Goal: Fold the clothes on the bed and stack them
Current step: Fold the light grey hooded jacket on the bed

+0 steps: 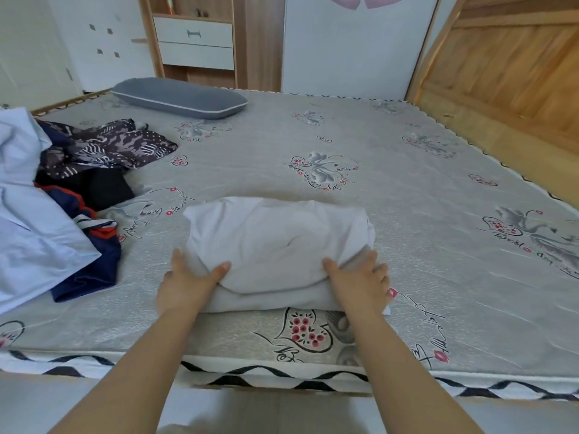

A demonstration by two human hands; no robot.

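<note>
Left hand [188, 285] grips the near-left corner of the folded white cotton garment [279, 245], thumb on top, fingers tucked along the side. Right hand [360, 283] holds the near-right corner the same way, thumb on top, fingers curled round the edge. Both hands clamp the cloth. The garment is a soft, puffy rectangular bundle of several layers, smooth with a few shallow creases, resting on the grey quilted mattress [407, 198] near its front edge, at 6 o'clock of the bed. Mattress surface is shiny, printed with grey flowers, pink hearts and black script; zigzag black-and-white trim runs along its side.

At 9 o'clock lies an unfolded heap: a pale blue smooth shirt [28, 223], a navy garment with red-and-white striped trim [94, 261], a black piece [106, 186], and a dark purple patterned dotted fabric [106, 145], all crumpled and overlapping. At 11 o'clock, a long grey pillow with white piping [178, 97]. Beyond it, a wooden cabinet with white drawers [194, 42]. At 2 o'clock, a pale wood panelled frame [501, 73].
</note>
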